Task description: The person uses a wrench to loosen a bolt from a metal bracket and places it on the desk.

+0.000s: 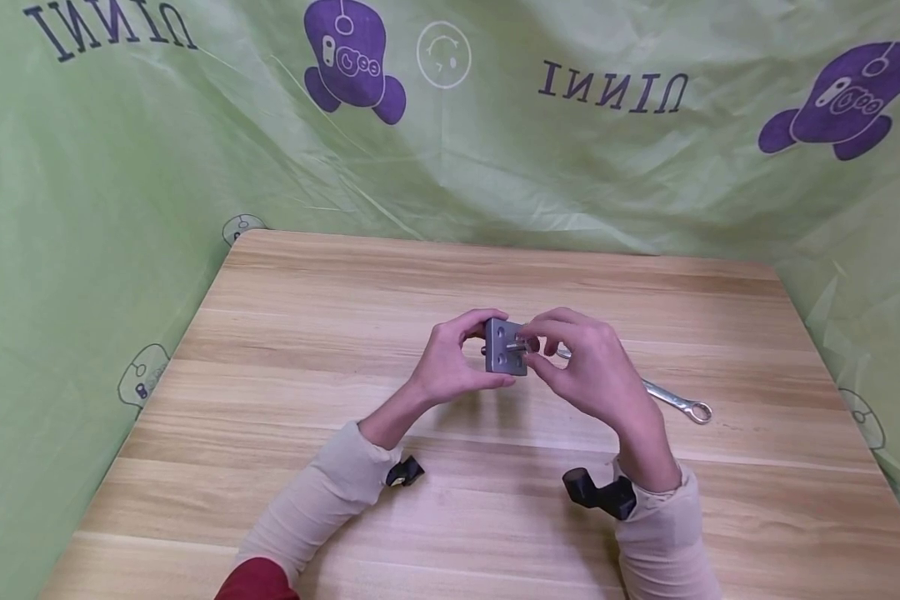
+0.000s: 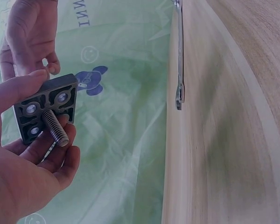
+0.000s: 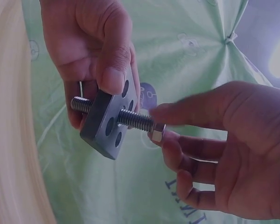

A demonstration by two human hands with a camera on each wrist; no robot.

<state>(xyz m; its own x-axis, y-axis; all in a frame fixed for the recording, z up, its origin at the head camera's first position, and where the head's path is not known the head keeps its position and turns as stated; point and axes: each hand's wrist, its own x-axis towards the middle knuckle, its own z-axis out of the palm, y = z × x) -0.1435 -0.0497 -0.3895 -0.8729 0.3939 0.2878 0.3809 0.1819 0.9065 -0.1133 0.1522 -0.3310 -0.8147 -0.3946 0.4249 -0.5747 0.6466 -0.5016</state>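
Observation:
A square grey metal plate with several holes is held above the table by my left hand, thumb on one edge and fingers behind. A threaded bolt passes through the plate's middle hole; its end sticks out the back. My right hand pinches a small nut at the bolt's tip between thumb and fingers. In the left wrist view the plate's ribbed back faces the camera, with my left hand's fingers under it.
A silver combination wrench lies on the wooden table just right of my hands, also seen as the wrench in the left wrist view. Green printed cloth surrounds the table's back and sides.

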